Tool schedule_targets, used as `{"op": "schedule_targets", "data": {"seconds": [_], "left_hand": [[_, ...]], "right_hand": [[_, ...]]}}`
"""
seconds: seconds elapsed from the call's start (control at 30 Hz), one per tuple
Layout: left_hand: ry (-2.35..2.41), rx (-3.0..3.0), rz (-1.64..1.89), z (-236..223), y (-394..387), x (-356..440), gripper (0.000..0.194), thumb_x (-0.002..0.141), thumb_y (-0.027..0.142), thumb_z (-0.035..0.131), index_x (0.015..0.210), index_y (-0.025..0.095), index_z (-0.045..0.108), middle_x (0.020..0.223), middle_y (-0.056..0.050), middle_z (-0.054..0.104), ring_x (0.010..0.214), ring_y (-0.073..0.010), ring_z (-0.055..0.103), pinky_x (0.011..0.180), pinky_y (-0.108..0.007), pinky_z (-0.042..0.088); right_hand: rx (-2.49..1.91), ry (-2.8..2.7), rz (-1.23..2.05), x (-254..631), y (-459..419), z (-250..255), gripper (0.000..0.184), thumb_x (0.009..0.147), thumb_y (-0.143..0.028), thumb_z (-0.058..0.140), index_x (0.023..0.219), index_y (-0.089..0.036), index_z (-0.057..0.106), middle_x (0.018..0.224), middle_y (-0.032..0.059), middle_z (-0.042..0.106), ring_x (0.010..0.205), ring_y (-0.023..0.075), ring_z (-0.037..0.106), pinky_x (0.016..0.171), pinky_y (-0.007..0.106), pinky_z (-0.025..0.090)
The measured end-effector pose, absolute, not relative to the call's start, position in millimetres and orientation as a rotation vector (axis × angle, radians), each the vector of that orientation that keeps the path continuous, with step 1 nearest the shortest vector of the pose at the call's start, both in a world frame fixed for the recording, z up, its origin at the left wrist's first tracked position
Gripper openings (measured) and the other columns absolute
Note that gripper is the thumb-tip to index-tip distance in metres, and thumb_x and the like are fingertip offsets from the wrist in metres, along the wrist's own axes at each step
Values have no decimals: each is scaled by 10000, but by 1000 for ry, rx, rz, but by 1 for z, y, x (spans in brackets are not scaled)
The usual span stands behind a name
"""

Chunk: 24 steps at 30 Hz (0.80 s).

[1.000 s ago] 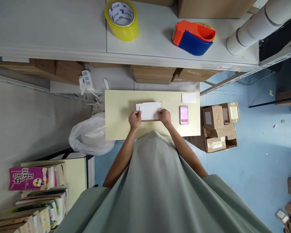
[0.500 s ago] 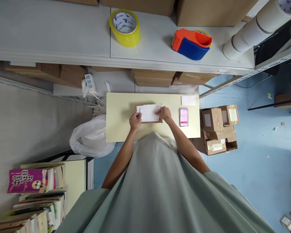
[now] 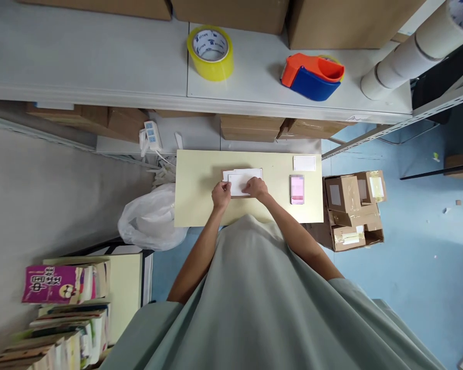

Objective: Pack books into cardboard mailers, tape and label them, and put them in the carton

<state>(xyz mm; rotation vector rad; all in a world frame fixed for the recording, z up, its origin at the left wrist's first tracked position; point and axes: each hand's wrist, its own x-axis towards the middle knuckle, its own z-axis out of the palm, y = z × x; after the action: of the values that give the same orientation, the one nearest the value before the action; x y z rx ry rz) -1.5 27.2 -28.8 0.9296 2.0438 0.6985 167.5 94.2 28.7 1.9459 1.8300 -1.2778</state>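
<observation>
A flat brown parcel (image 3: 259, 174) with a white label (image 3: 237, 182) on top lies on the pale yellow table (image 3: 196, 195). My left hand (image 3: 221, 195) rests at the label's left edge, fingers on it. My right hand (image 3: 255, 188) lies flat on the label's right part, pressing it down. A phone with a pink screen (image 3: 297, 189) lies to the right of my right hand, and a small white card (image 3: 304, 163) sits beyond it.
A grey shelf (image 3: 100, 61) above the table carries a yellow tape roll (image 3: 210, 52), an orange-and-blue tape dispenser (image 3: 312, 76) and white paper rolls (image 3: 405, 51). Taped cardboard boxes (image 3: 353, 208) stand right of the table, a white plastic bag (image 3: 150, 221) left, books (image 3: 61, 303) lower left.
My right hand slid leftward from the parcel's right edge onto the label. My left hand stayed at the left edge. The view shifted slightly.
</observation>
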Motion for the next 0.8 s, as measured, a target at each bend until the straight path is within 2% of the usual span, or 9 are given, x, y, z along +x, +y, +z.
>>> {"op": "schedule_targets", "data": {"seconds": [0.13,0.33,0.5,0.63,0.73,0.8], "left_hand": [[2064,928,695,-27,28,1,189,964,376,636,963,223,748,990,-94,810,1005,-277,755,923,-372,544],[2070,943,720,-18,26,5,119,950,334,665,928,230,717,1040,-108,812,1012,-287,749,952,-389,534],[2049,944,751,-13,24,8,77,937,296,661,930,232,704,1012,-107,805,981,-286,759,946,-399,552],[2023,938,787,-13,22,8,27,903,241,682,925,234,695,1027,-100,809,1000,-273,772,969,-386,568],[2006,925,810,-13,19,5,93,885,226,709,976,233,691,1019,-83,813,980,-250,784,950,-362,587],[2012,884,830,-13,17,1,218,883,232,731,1094,229,676,964,-54,809,902,-231,791,892,-346,604]], "right_hand": [[1991,1819,-1310,149,109,27,71,936,-294,808,923,-224,809,980,82,827,910,221,773,799,288,582],[2081,1910,-1102,118,103,28,280,1105,-413,593,1084,-202,776,1153,173,810,1107,313,776,927,372,578],[1878,1971,-1129,119,95,31,197,1047,-316,702,1208,-202,712,1220,154,802,1172,312,758,971,383,575],[1808,1983,-1184,129,98,35,313,924,-265,858,1199,-222,716,1191,88,815,1148,272,765,936,323,575],[1818,1963,-1184,130,101,36,360,886,-319,900,1185,-217,727,1195,96,813,1132,283,767,905,333,584],[1856,1942,-1160,127,104,35,321,912,-387,871,1149,-210,744,1193,111,810,1133,293,764,909,349,588]]}}
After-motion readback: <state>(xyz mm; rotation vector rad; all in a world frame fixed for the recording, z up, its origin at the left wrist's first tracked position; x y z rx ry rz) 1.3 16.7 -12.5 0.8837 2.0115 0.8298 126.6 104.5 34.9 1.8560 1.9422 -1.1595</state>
